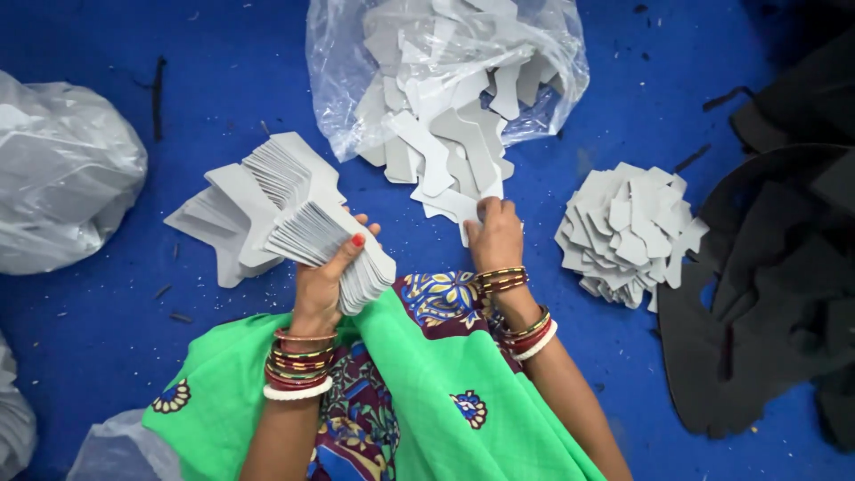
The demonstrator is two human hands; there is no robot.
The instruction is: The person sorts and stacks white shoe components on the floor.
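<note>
Green cloth [419,392] with a patterned border drapes over the lap nearest the camera, and both bangled forearms reach out from it over a blue floor [125,338].

Left hand [325,272] is closed around a thick fanned stack of grey cut pieces [325,240], fingers wrapped over its near edge; the stack leans against a larger fanned bundle [245,209] lying on the floor just to the left. Right hand [494,233] is closed in a pinch on the near end of a single grey piece [463,209] at the mouth of a clear plastic bag [445,80] (it spills loose pieces of the same shape toward the person). A separate heap of grey pieces [628,232] sits to the right, near dark foam sheets [766,294] at the right edge. A crumpled plastic bag [62,169] lies at the far left.

My judgement: the held stack looks loosely squared, so a slackened grip could let it splay and slide into the bundle beside it, mixing the two. Pulling one piece from the tangle could also drag neighbours out.

How deep the clear bag's contents go is hidden by glare and folds, the dark sheets run out of frame, and the fingertips under the single piece cannot be seen.
</note>
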